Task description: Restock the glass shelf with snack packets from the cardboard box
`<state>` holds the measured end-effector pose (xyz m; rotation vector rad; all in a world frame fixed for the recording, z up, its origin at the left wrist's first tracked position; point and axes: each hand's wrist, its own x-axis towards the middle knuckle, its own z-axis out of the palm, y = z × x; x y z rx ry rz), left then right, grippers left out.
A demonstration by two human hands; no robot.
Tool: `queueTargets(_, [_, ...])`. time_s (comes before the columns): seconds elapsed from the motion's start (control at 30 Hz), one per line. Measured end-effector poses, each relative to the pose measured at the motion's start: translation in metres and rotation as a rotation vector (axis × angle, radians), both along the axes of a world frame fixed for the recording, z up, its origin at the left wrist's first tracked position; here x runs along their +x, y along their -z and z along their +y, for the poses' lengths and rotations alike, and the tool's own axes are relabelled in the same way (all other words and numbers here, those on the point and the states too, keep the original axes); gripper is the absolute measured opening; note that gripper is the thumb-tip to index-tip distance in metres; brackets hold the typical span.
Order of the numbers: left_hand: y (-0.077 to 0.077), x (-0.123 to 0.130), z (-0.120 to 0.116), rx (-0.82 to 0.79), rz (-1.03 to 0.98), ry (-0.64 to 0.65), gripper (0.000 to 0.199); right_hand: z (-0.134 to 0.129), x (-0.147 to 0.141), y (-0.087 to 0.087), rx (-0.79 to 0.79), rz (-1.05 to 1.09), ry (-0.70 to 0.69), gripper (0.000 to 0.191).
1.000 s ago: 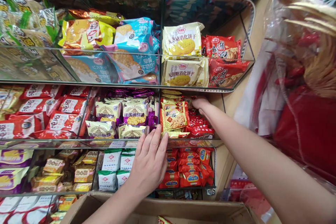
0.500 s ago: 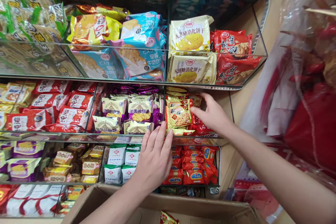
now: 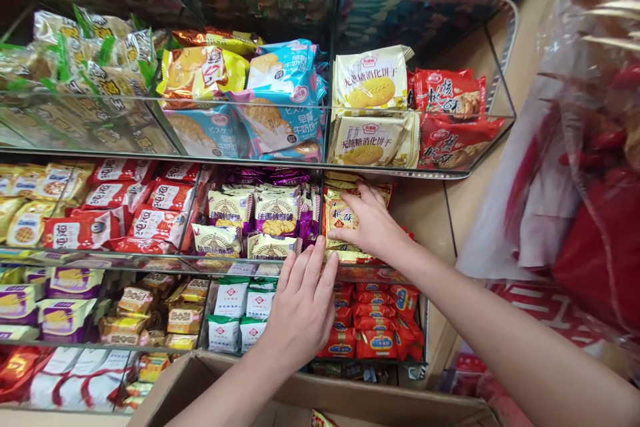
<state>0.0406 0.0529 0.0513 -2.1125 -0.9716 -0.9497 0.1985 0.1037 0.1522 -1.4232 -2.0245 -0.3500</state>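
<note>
My left hand [image 3: 304,300] rests with its fingers stretched out against the clear front edge of the middle shelf, beside purple-and-cream cookie packets [image 3: 277,213]. Over the compartment to its right is my right hand [image 3: 373,219], fingers apart, touching the top of yellow-and-red walnut cookie packets [image 3: 341,211]. It covers part of them, and its grip closes on none that I can see. Below both hands stands an open cardboard box [image 3: 400,397], with one yellow-and-red packet [image 3: 323,419] partly visible inside.
Above, a clear-fronted shelf holds blue biscuit packets [image 3: 280,100], cream packets [image 3: 371,80] and red packets [image 3: 453,93]. Lower compartments hold green-and-white packets [image 3: 233,297] and red packets [image 3: 376,317]. A clear plastic bag with red contents [image 3: 600,233] hangs at right.
My right hand has moved left from the packets' right side and now lies over them. My left hand keeps its place at the shelf edge. The view has shifted slightly.
</note>
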Motion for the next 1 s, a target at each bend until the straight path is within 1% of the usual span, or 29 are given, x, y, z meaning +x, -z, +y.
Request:
queueTargets(0.1, [0.001, 0.001, 0.001, 0.005, -0.011, -0.001, 0.056, 0.002, -0.003, 0.001, 0.051, 0.017, 0.047, 0.063])
queueTargets(0.2, [0.002, 0.001, 0.001, 0.007, -0.017, 0.002, 0.056, 0.002, -0.006, 0.002, 0.092, -0.006, 0.062, 0.059])
queueTargets(0.27, [0.001, 0.001, 0.002, 0.000, -0.017, 0.003, 0.057, 0.001, -0.007, 0.002, 0.104, -0.033, 0.054, 0.058])
queueTargets(0.37, [0.001, 0.001, 0.002, -0.010, -0.013, 0.008, 0.056, -0.001, -0.007, 0.001, 0.070, -0.050, 0.050, 0.060])
queueTargets(0.5, [0.001, 0.000, 0.000, -0.013, -0.009, 0.015, 0.055, -0.004, -0.006, 0.002, 0.008, -0.030, 0.072, 0.067])
queueTargets(0.63, [0.001, -0.003, -0.001, 0.006, -0.006, 0.015, 0.057, -0.007, -0.005, 0.004, 0.004, 0.003, 0.062, 0.073])
queueTargets(0.83, [0.003, -0.004, 0.003, 0.029, 0.009, 0.004, 0.059, -0.010, 0.002, 0.006, 0.045, 0.025, 0.010, 0.070])
queueTargets(1.0, [0.000, -0.001, -0.001, -0.006, -0.001, -0.012, 0.060, -0.019, 0.017, 0.002, 0.077, 0.124, 0.046, 0.058])
